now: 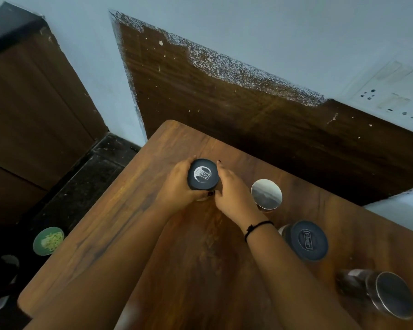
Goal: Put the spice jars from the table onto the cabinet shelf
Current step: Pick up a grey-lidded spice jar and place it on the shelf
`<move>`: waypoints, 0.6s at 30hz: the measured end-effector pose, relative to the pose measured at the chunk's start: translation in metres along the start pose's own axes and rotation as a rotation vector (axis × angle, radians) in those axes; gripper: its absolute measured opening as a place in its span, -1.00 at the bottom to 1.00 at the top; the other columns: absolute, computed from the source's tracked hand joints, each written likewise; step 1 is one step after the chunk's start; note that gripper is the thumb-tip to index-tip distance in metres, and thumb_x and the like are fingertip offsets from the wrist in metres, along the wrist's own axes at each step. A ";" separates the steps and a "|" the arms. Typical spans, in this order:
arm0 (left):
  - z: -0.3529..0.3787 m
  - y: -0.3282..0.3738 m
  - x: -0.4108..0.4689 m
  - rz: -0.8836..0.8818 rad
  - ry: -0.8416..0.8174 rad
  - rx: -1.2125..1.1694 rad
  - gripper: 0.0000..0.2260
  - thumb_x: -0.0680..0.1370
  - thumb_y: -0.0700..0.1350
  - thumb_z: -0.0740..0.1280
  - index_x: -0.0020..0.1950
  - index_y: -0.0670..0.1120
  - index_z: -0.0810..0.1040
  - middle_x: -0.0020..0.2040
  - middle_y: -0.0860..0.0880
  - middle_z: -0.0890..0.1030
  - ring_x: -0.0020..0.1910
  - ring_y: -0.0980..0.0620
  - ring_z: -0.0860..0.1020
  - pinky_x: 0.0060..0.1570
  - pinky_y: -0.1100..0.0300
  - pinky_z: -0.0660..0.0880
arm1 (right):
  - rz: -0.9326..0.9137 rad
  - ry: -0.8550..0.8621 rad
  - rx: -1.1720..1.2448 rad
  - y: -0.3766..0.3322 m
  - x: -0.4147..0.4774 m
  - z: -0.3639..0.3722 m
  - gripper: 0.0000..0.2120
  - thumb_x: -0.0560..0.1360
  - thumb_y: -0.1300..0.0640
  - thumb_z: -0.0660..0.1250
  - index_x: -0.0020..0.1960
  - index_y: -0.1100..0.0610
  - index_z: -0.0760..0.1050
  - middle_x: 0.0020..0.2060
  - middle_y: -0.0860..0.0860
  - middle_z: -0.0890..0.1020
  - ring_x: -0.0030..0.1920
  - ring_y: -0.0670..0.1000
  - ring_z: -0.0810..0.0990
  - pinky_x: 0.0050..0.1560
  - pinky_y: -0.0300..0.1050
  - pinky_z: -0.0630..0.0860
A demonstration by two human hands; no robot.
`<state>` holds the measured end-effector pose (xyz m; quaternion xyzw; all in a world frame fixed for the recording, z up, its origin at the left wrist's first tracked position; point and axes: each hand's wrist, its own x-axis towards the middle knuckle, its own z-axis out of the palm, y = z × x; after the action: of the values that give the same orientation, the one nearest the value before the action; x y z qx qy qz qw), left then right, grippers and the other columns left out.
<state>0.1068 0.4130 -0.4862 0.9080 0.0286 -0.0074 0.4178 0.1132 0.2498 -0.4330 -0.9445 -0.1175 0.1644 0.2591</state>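
A spice jar with a black lid (202,174) stands near the far left of the wooden table (119,225). My left hand (177,186) grips its left side with curled fingers. My right hand (231,194) holds its right side, fingers wrapped along the jar. Three more jars stand to the right: one with a silver lid (266,194), one with a black lid (309,241), and a steel one with a dark lid (389,296) at the right edge. The jar bodies under the lids are mostly hidden.
A dark wooden panel (248,110) leans against the wall behind the table. A brown cabinet (34,103) stands at the left. On the dark floor beside the table sits a green bowl (48,241) with pale food. A wall socket plate (389,91) is at the upper right.
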 end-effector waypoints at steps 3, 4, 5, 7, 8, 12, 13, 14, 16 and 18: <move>0.000 -0.001 -0.003 0.011 0.026 -0.012 -0.17 0.28 0.09 0.62 0.45 -0.06 0.36 0.29 0.00 0.49 0.20 0.14 0.43 0.21 0.14 0.49 | 0.005 0.007 0.037 0.001 -0.006 0.000 -0.32 0.59 0.19 0.29 0.60 0.07 0.03 0.51 0.04 0.27 0.49 0.05 0.30 0.40 -0.12 0.33; 0.000 0.000 -0.004 0.009 0.029 -0.022 -0.18 0.28 0.09 0.62 0.45 -0.05 0.35 0.29 0.00 0.49 0.20 0.15 0.43 0.20 0.17 0.48 | 0.004 0.015 0.050 0.002 -0.008 0.000 -0.34 0.59 0.20 0.27 0.59 0.07 0.05 0.51 0.03 0.28 0.49 0.05 0.30 0.40 -0.12 0.33; -0.001 0.001 -0.006 0.004 0.029 -0.038 -0.17 0.28 0.08 0.62 0.46 -0.05 0.35 0.29 0.00 0.48 0.21 0.15 0.43 0.19 0.20 0.47 | 0.004 0.028 0.064 0.003 -0.010 -0.001 -0.36 0.60 0.22 0.26 0.59 0.06 0.07 0.51 0.03 0.28 0.49 0.04 0.29 0.40 -0.12 0.33; -0.003 0.006 -0.010 -0.011 0.031 -0.079 -0.17 0.29 0.07 0.62 0.48 -0.04 0.34 0.31 0.01 0.48 0.24 0.12 0.44 0.20 0.20 0.47 | 0.000 0.065 0.098 0.004 -0.015 -0.002 -0.39 0.60 0.26 0.23 0.58 0.05 0.11 0.51 0.01 0.29 0.50 0.03 0.29 0.40 -0.10 0.34; -0.004 0.009 -0.013 -0.012 0.035 -0.103 -0.17 0.30 0.06 0.61 0.48 -0.04 0.34 0.32 0.01 0.47 0.26 0.10 0.45 0.21 0.19 0.48 | -0.007 0.086 0.111 0.004 -0.018 -0.004 -0.39 0.59 0.28 0.22 0.58 0.04 0.12 0.51 0.00 0.30 0.50 0.03 0.28 0.40 -0.09 0.34; -0.014 0.026 -0.023 0.007 0.041 -0.219 -0.19 0.33 0.01 0.62 0.49 -0.06 0.33 0.38 0.03 0.46 0.32 0.11 0.45 0.26 0.22 0.48 | -0.034 0.138 0.202 0.009 -0.031 -0.011 -0.39 0.57 0.35 0.20 0.56 0.02 0.17 0.49 -0.03 0.34 0.50 0.00 0.29 0.40 -0.09 0.31; -0.018 0.032 -0.026 0.008 0.033 -0.268 -0.21 0.35 -0.03 0.61 0.49 -0.07 0.33 0.38 0.04 0.46 0.30 0.13 0.46 0.24 0.29 0.48 | -0.028 0.145 0.244 0.012 -0.036 -0.014 -0.39 0.57 0.36 0.20 0.55 0.01 0.19 0.48 -0.03 0.36 0.49 -0.01 0.30 0.41 -0.10 0.29; -0.023 0.039 -0.030 0.006 0.022 -0.323 -0.24 0.37 -0.08 0.60 0.49 -0.08 0.33 0.37 0.05 0.46 0.27 0.17 0.48 0.19 0.35 0.49 | -0.024 0.158 0.299 0.016 -0.042 -0.016 -0.40 0.56 0.37 0.20 0.54 0.01 0.20 0.46 -0.03 0.38 0.48 -0.02 0.31 0.42 -0.10 0.28; -0.033 0.054 -0.036 0.000 -0.010 -0.422 -0.30 0.40 -0.12 0.57 0.47 -0.05 0.35 0.33 0.09 0.49 0.22 0.25 0.51 0.15 0.37 0.52 | -0.009 0.194 0.462 0.023 -0.057 -0.023 -0.44 0.58 0.36 0.18 0.53 0.03 0.24 0.43 -0.05 0.43 0.44 -0.09 0.36 0.41 -0.19 0.35; -0.043 0.067 -0.042 -0.004 -0.062 -0.510 -0.33 0.40 -0.09 0.58 0.45 0.01 0.37 0.30 0.13 0.52 0.23 0.23 0.53 0.19 0.23 0.56 | 0.032 0.221 0.669 0.027 -0.075 -0.031 -0.55 0.64 0.26 0.17 0.50 0.02 0.28 0.37 -0.10 0.46 0.34 -0.20 0.43 0.26 -0.42 0.41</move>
<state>0.0682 0.3996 -0.4060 0.7727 0.0188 -0.0285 0.6339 0.0599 0.1907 -0.4034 -0.8210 -0.0135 0.0945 0.5629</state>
